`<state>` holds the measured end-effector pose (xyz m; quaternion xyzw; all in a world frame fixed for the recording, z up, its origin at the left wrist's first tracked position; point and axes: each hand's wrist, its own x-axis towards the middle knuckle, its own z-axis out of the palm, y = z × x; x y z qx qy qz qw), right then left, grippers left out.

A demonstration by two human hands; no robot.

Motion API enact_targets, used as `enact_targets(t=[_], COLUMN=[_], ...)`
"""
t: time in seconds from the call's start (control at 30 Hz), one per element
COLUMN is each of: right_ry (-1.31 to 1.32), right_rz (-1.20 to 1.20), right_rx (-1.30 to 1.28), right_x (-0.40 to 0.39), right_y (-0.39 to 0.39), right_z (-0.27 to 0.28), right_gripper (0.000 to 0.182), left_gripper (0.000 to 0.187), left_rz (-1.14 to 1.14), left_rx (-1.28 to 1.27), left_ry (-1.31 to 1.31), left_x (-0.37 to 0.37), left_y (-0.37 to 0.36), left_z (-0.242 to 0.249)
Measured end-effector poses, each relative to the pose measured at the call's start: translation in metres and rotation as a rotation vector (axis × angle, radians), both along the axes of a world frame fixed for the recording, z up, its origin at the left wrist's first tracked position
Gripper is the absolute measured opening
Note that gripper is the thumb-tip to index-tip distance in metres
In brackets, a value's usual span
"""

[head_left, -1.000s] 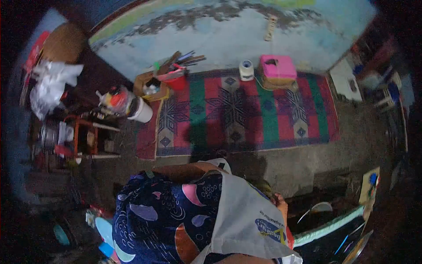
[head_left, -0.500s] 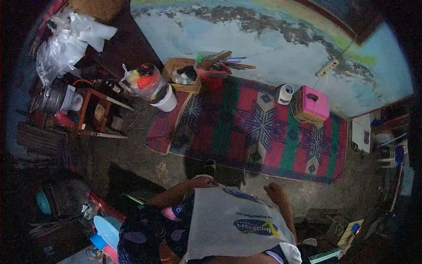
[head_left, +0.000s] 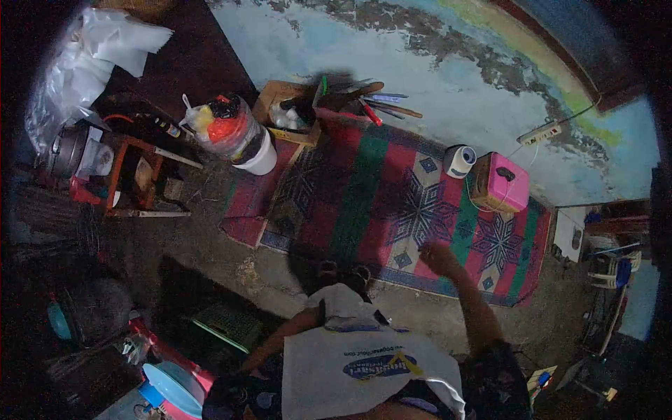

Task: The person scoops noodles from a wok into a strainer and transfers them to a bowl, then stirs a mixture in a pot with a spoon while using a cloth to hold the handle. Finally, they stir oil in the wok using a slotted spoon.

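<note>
1 hand visible: right hand, curled over the mat. Left hand hidden, apparently behind apron; state undeterminable. Apron could slip if poorly gripped.

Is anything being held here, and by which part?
Nothing shows in the right hand. The left hand is hidden behind the white apron, so its hold, if any, cannot be told.

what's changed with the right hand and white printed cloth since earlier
The bare right hand moved from the edge of the white cloth with a blue-and-yellow print to out ahead of it. The cloth shifted left over the dark-blue patterned garment. The pink-topped box stays on the red-and-green patterned mat.
</note>
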<state>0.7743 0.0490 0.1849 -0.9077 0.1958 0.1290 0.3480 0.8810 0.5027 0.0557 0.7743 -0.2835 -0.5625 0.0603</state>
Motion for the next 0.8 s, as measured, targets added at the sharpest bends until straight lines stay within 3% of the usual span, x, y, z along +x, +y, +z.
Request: enact_targets(t=[0.07, 0.13, 0.2, 0.3, 0.4, 0.47, 0.5, 0.6, 0.63, 0.7, 0.77, 0.8], right_ry=[-0.128, 0.061, 0.046, -0.141, -0.085, 0.119, 0.149, -0.047, 0.093, 0.1, 0.12, 0.165], right_rz=[0.138, 0.008, -0.09, -0.123, -0.095, -0.001, -0.05, -0.118, -0.182, -0.162, -0.142, -0.108], right_rx=[-0.038, -0.06, -0.064, -0.032, -0.176, -0.563, -0.66, -0.528, -0.483, -0.535, -0.583, -0.671], right_x=[0.012, 0.063, 0.106, 0.161, 0.229, 0.273, 0.287, 0.356, 0.38, 0.416, 0.439, 0.45], right_y=[-0.048, -0.074, -0.1, -0.148, -0.184, -0.21, -0.252, -0.266, -0.275, -0.297, -0.314, -0.32], right_z=[-0.053, -0.016, -0.002, -0.033, -0.033, -0.045, -0.117, -0.113, -0.128, -0.161, -0.196, -0.211], right_gripper=[0.022, 0.021, 0.022, 0.027, 0.031, 0.03, 0.027, 0.029, 0.032, 0.033, 0.035, 0.037], left_gripper=[0.051, 0.051, 0.051, 0.052, 0.054, 0.054, 0.054, 0.054, 0.054, 0.054, 0.053, 0.053], left_rz=[0.073, 0.119, 0.131, 0.054, 0.025, -0.043, -0.047, 0.042, 0.005, -0.032, -0.068, -0.067], left_rx=[-0.036, -0.065, -0.073, -0.014, 0.11, -0.106, -0.12, -0.003, -0.085, -0.165, 0.024, 0.032], left_ry=[-0.08, -0.125, -0.137, -0.17, -0.053, -0.335, -0.339, -0.159, -0.276, -0.392, -0.131, -0.123], left_x=[-0.002, -0.002, 0.002, 0.023, 0.044, 0.046, 0.068, 0.106, 0.104, 0.132, 0.168, 0.165], left_y=[-0.025, -0.049, -0.074, -0.114, -0.141, -0.142, -0.162, -0.195, -0.191, -0.209, -0.23, -0.226], left_z=[0.011, 0.014, 0.025, 0.033, 0.013, -0.003, -0.003, 0.007, -0.002, -0.002, 0.016, 0.005])
